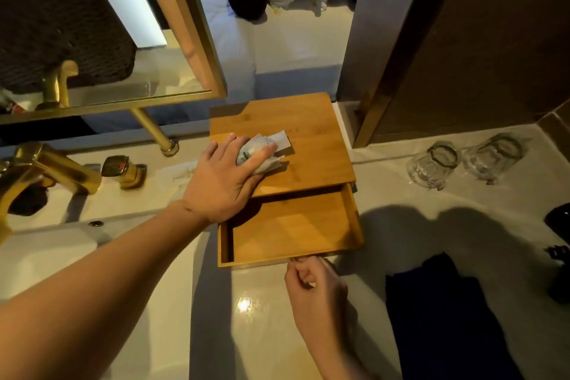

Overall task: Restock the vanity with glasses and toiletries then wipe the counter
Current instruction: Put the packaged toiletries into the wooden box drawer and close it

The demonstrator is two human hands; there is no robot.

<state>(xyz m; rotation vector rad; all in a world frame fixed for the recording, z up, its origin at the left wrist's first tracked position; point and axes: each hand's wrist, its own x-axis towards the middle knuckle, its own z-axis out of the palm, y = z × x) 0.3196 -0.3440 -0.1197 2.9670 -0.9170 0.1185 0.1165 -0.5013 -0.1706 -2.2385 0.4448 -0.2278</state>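
A bamboo box [314, 120] stands on the pale vanity counter [431, 219], its drawer [290, 225] slid out toward me and empty. My left hand [222, 179] lies on the box's top, fingers pressing down on several small white toiletry packets [265, 151]. My right hand [311, 290] is at the drawer's front edge, fingers curled at its pull. Two clear glasses [431, 163] [493, 154] stand upside down at the back right of the counter.
A gold faucet [46, 170] and its knob [123, 170] sit left of the box, by the white basin [46, 256]. A gold-framed mirror [108, 40] hangs behind. A dark folded cloth [447, 311] and black items [558, 225] lie at the right.
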